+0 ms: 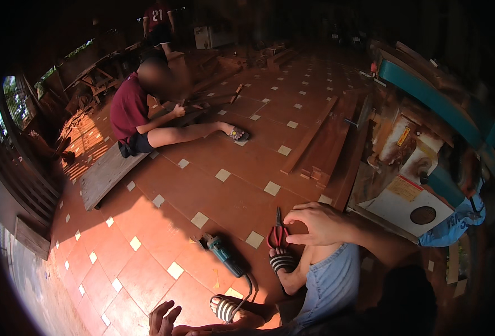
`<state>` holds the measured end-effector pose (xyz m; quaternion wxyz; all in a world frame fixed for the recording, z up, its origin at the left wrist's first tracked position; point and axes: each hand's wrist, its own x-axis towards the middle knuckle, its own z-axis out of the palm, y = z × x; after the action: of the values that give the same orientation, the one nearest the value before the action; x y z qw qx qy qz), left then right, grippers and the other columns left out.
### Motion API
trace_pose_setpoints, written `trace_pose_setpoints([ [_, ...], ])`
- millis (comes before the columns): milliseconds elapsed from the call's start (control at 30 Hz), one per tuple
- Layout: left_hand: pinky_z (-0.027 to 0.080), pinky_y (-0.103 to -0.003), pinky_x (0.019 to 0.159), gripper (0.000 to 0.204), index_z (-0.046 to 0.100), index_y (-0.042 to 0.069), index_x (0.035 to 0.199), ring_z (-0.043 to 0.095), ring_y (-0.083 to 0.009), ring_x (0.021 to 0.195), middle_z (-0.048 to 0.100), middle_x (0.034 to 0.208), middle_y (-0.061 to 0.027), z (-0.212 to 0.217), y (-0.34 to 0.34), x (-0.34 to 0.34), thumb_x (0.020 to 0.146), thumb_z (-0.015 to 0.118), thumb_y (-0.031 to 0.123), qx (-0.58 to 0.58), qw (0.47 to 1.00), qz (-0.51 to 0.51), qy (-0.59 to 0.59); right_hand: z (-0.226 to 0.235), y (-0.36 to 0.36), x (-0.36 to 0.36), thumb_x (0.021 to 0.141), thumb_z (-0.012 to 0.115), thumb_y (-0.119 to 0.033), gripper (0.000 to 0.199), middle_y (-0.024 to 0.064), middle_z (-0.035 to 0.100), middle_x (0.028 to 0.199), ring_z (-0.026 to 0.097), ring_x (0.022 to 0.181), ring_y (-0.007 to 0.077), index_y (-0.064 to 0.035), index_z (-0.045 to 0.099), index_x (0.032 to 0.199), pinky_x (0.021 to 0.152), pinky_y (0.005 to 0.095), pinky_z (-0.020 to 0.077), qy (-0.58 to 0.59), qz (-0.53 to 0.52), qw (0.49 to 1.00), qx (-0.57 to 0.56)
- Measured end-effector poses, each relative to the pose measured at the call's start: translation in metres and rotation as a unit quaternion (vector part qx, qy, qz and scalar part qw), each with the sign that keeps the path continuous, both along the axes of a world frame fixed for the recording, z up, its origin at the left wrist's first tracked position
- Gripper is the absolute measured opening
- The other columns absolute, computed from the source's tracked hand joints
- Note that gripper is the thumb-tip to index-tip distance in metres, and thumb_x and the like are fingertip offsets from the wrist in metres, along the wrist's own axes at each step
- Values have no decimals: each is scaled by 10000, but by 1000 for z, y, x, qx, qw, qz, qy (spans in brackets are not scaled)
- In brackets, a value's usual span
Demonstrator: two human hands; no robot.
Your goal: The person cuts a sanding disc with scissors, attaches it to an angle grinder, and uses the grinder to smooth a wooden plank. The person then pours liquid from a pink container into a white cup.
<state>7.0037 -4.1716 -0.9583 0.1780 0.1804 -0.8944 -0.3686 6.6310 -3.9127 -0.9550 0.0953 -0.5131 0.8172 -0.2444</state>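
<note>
My right hand (317, 224) hovers over my raised knee, its thumb and fingers apart and nothing seen in them. Just left of its fingertips lies a pair of scissors (277, 235) with red loop handles and dark blades pointing away from me. At the lower edge, my left hand (163, 319) shows only in part, its fingers loosely bent and separated. Between the hands, a teal angle grinder (225, 256) rests on the tiled floor (191, 193), its cord running back towards my striped sandal (225, 308).
Ahead to the left, a person (132, 109) in a maroon shirt sits on a low wooden board (104, 176). Long wooden planks (328, 140) lie to the right, beside a white and teal machine (409, 201). Another person (158, 22) stands far back.
</note>
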Motion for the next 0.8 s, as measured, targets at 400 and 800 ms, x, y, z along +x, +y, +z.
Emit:
trace_pose_setpoints([
  [400,565,-453,949,381,698,-2,1192,618,-360,1224,667,1254,-229,-33,-90,-56,893,767,224,141,979,103,-101,-83,-147,-92,885,770,-321,356,153,741,902,732,855,271,23,703,949,793,370,574,-268,63,939,206],
  [800,553,-443,818,402,659,-66,1181,697,-371,961,692,1105,-246,-53,-150,-66,964,688,272,151,934,284,-153,-142,-159,-126,824,737,-378,334,178,757,883,753,877,341,-53,767,894,784,434,604,-159,-194,935,252],
])
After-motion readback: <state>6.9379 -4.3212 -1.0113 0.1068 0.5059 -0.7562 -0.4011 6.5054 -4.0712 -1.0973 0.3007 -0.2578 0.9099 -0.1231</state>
